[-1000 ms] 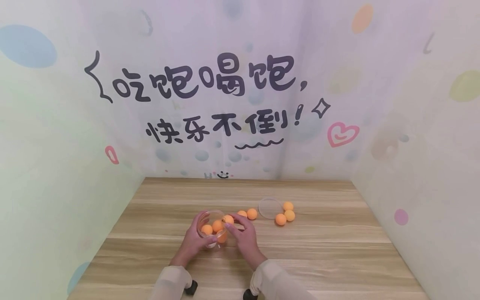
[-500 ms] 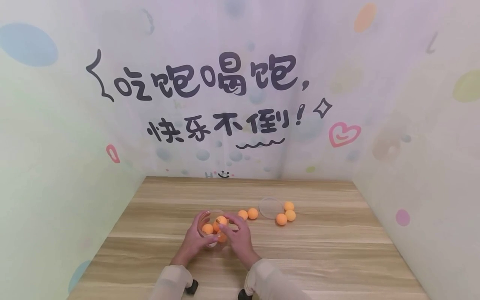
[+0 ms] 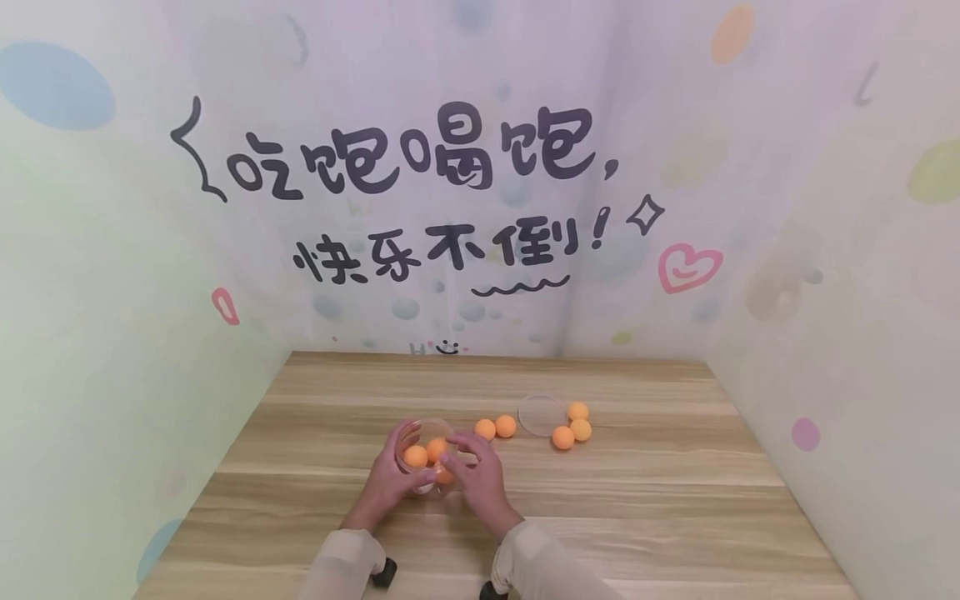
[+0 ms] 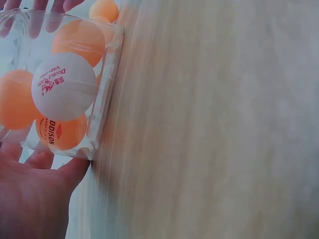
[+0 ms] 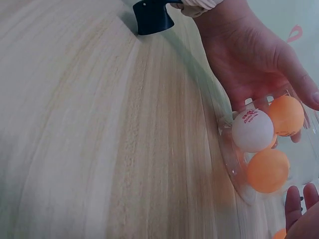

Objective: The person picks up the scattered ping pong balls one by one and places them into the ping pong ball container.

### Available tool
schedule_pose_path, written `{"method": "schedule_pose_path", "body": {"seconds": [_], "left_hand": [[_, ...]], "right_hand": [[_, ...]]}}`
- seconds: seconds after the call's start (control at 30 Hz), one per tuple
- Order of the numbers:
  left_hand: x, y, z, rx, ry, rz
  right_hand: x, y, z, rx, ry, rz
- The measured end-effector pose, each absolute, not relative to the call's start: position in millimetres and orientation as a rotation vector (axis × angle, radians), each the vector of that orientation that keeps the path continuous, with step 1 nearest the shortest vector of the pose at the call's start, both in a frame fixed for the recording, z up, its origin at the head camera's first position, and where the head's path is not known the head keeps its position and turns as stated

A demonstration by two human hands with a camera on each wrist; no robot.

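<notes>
My left hand (image 3: 390, 479) grips a clear plastic jar (image 4: 114, 45) by its left side, thumb at the front. Inside lie several orange ping-pong balls (image 5: 268, 171) and a white ping-pong ball (image 4: 65, 87) with red print. At the jar's right side is my right hand (image 3: 480, 475), fingers spread loosely near the rim with no ball visible between them. Whether it touches the jar, I cannot tell. In the right wrist view the left hand (image 5: 249, 55) shows around the jar, while only the fingertips of the right hand (image 5: 304, 214) enter the lower corner.
Beyond the right hand, two orange balls (image 3: 506, 427) lie on the wooden table (image 3: 637, 517). A clear round lid (image 3: 542, 416) lies farther right, with three more orange balls (image 3: 562, 437) beside it. Printed curtain walls (image 3: 480, 325) enclose the table's back and sides.
The right hand has moved left to the jar's mouth and let go of an orange ball, which dropped into the jar. The left hand and jar have stayed nearly still.
</notes>
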State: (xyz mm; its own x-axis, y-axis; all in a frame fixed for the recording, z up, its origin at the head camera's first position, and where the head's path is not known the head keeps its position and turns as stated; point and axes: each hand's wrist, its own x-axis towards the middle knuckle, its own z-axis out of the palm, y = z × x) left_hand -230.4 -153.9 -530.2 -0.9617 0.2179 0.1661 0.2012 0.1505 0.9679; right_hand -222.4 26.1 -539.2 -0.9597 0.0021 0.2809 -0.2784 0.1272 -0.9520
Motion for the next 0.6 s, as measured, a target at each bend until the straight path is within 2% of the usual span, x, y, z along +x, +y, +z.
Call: {"method": "schedule_pose_path", "body": {"seconds": [0.2, 0.43, 0.6], "left_hand": [[-229.6, -153.9, -528.7, 0.401, 2.372, 1.972], [-229.9, -153.7, -528.8, 0.386, 2.373, 1.972], [-229.9, -153.6, -528.9, 0.407, 2.374, 1.975]], "right_hand": [[-222.2, 32.0, -540.9, 0.28, -2.231, 1.927], [-212.6, 37.0, -518.8, 0.25, -2.219, 2.016], [-217.7, 41.5, -532.1, 0.235, -2.249, 2.0]]}}
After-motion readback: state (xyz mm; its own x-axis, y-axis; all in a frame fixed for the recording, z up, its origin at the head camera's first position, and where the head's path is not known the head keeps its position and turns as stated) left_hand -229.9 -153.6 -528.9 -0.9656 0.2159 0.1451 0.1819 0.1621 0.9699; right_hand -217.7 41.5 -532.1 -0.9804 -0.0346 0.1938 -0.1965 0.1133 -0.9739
